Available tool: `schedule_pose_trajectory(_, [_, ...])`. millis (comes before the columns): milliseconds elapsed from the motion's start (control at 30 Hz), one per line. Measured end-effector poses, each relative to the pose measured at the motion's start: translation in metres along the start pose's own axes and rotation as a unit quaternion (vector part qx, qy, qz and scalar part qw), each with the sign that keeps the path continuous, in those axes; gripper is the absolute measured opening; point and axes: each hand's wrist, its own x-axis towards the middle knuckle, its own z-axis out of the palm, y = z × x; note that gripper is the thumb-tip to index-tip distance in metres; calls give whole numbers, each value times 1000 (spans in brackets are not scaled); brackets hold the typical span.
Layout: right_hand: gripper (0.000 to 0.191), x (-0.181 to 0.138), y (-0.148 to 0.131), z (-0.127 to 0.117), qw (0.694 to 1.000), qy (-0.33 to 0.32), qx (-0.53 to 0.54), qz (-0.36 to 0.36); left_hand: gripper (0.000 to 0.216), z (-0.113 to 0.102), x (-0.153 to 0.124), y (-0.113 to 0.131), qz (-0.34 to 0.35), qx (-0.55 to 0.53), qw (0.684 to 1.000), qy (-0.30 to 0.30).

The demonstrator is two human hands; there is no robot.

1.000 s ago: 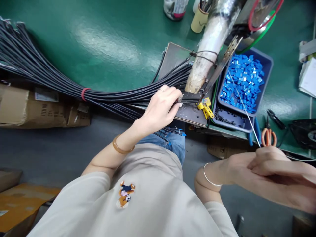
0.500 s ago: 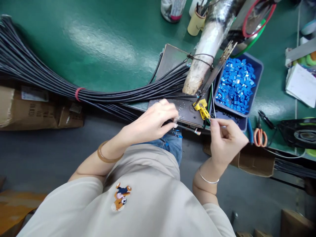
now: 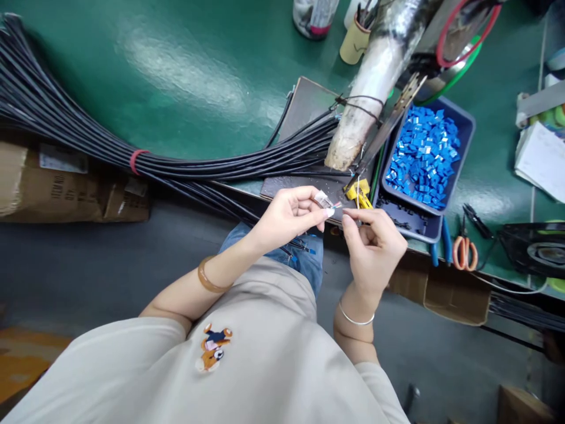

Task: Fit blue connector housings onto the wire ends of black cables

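My left hand (image 3: 298, 212) pinches a cable end with thin coloured wires (image 3: 338, 205) sticking out past the thumb tip. A small whitish, shiny piece (image 3: 323, 199) shows above its fingers. Just to the right, my right hand (image 3: 373, 244) is closed in a pinch, its fingertips a short gap from the wires. A thin white strand (image 3: 358, 187) runs down to the right fingers; the grip on it is partly hidden. Behind that strand, a yellow tool (image 3: 364, 197) rests on the dark board (image 3: 289, 187). Several cable ends with blue tips (image 3: 304, 247) hang over my lap.
A thick bundle of black cables (image 3: 185, 169), tied with a red band (image 3: 136, 162), crosses the green table (image 3: 185, 76). A wrapped post (image 3: 353, 129) leans over the board. To the right are a bin (image 3: 467, 141) of blue connectors (image 3: 424, 156) and orange-handled pliers (image 3: 465, 253).
My left hand has come up and right, and coloured wires now show at its fingertips. My right hand has moved left towards it, the white strand shifting left too.
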Motion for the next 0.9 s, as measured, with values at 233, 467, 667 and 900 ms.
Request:
schedule_pose_trajectory(233, [8, 2, 9, 11, 985, -34, 139, 100, 28, 4, 1, 0, 37, 31, 999, -1])
schedule_pose_trajectory(467, [11, -1, 15, 8, 980, -34, 159, 111, 24, 1, 0, -1, 70, 110, 991, -16])
schedule_pose_trajectory(667, [9, -3, 17, 8, 983, -26, 151, 101, 26, 0, 0, 1, 79, 147, 985, -37])
schedule_pose_trajectory(900, [11, -1, 20, 6, 986, -43, 142, 80, 27, -1, -1, 3, 72, 163, 983, -45])
